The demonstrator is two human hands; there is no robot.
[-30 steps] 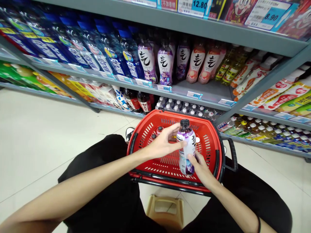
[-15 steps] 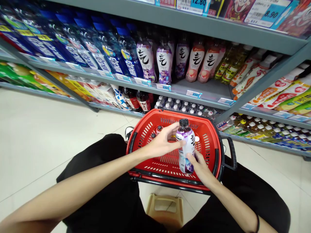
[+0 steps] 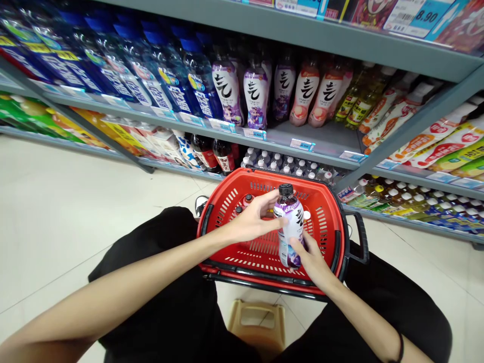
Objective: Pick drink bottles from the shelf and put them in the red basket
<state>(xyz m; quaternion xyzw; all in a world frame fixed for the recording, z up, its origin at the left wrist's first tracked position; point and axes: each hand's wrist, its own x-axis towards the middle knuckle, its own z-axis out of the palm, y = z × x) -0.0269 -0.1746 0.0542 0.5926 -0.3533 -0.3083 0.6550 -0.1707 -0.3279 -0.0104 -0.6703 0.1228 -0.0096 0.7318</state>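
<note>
Both hands hold a purple and white drink bottle point(image 3: 290, 227) with a black cap, nearly upright above the red shopping basket point(image 3: 217, 254). My left hand point(image 3: 260, 218) grips its upper left side, thumb across the label and fingers behind it. My right hand point(image 3: 312, 257) wraps the lower right side, with the thumb on the front. Inside the basket, small dark-capped bottles point(image 3: 247, 199) lie to the left of the held one, partly hidden by my left hand. A white cap point(image 3: 306, 215) shows just right of the held bottle.
A grey shelf point(image 3: 276, 136) ahead carries matching purple bottles point(image 3: 256, 93), peach-coloured bottles point(image 3: 304, 93) and blue-capped bottles point(image 3: 198, 80). Dark bottles point(image 3: 224, 156) and white-capped bottles point(image 3: 289, 164) stand lower down. The basket's black handle point(image 3: 361, 237) sticks out right. A beige stool point(image 3: 257, 325) is beneath me.
Almost nothing differs. Both hands keep the bottle in the same grip over the basket, and the view has shifted very slightly.
</note>
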